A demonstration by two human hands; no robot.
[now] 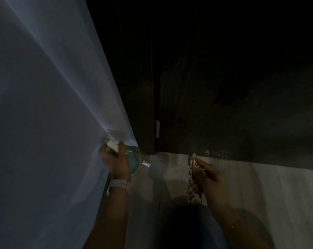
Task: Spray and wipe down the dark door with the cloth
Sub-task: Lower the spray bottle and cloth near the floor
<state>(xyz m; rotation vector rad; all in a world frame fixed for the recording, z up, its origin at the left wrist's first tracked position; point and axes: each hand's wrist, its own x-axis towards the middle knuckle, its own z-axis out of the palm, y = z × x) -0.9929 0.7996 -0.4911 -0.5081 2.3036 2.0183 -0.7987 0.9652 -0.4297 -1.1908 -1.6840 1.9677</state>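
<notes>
dark door (232,87) bottom edge meets floor (250,186) | left hand (117,162) fingers grip spray bottle (133,161) by wall (44,105) | right hand (210,178) fingers pinch cloth (192,178) near door

Colours/patterns, dim light:

- Door (223,78): very dark brown, near black; faint wood grain. Frame (134,87) same dark brown.
- Hinge (157,129): pale, whitish.
- Wall (44,87): pale blue-grey w/ a lighter streak running diag. to the corner.
- Floor (259,186): light grey-beige, wood-plank pattern w/ thin dark seams.
- Cloth (192,178): cream w/ small dark speckled print.
- Spray bottle (133,161): teal/blue-green, translucent; trigger head (112,145) white.
- Wristband (118,185): white.
- Small scrap (146,164) on floor: white.
- Clothing at bottom edge (202,229): dark blue-grey.
</notes>
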